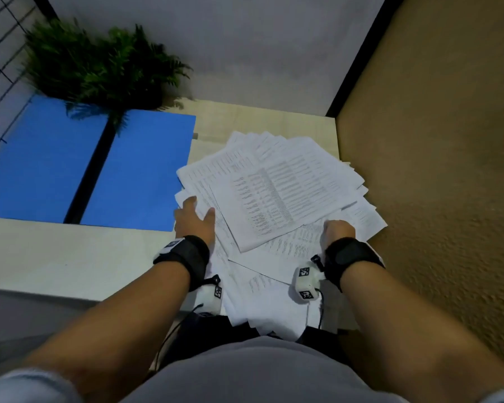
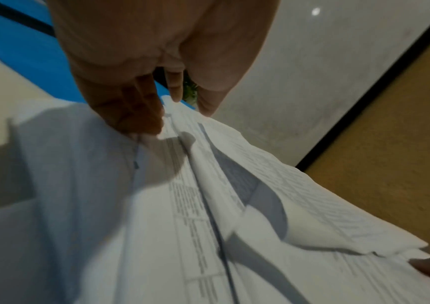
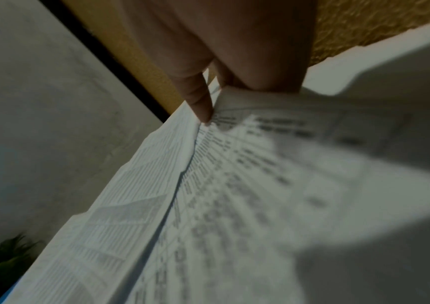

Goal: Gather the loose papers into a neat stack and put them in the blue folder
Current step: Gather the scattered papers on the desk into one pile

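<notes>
The papers (image 1: 274,193) lie in a loose, fanned heap on the right part of the pale desk (image 1: 262,117); the printed sheets cross one another at many angles, and the nearest ones reach past the desk's front edge towards me; the top sheet carries a dense table of small print. My left hand (image 1: 194,218) is at the heap's left edge, spread out with the thumb held apart; its fingers (image 2: 130,111) are straight and touch the edge of the sheets, so this hand is open and clasps nothing. My right hand (image 1: 338,229) is at the heap's near right side, knuckles up and curled; in the right wrist view my thumb (image 3: 200,102) presses down on a printed sheet, while the other fingers go under the sheets' edge and out of sight; this hand pinches a wad of the papers. In the left wrist view some sheets buckle up in a ridge between my two hands. Just left of the heap two blue boards (image 1: 140,167) lie flat with a black strip between them; a fern (image 1: 99,65) stands behind them against the white wall; a rough brown wall (image 1: 434,141) closes the desk on the right, near the heap's far edge.
</notes>
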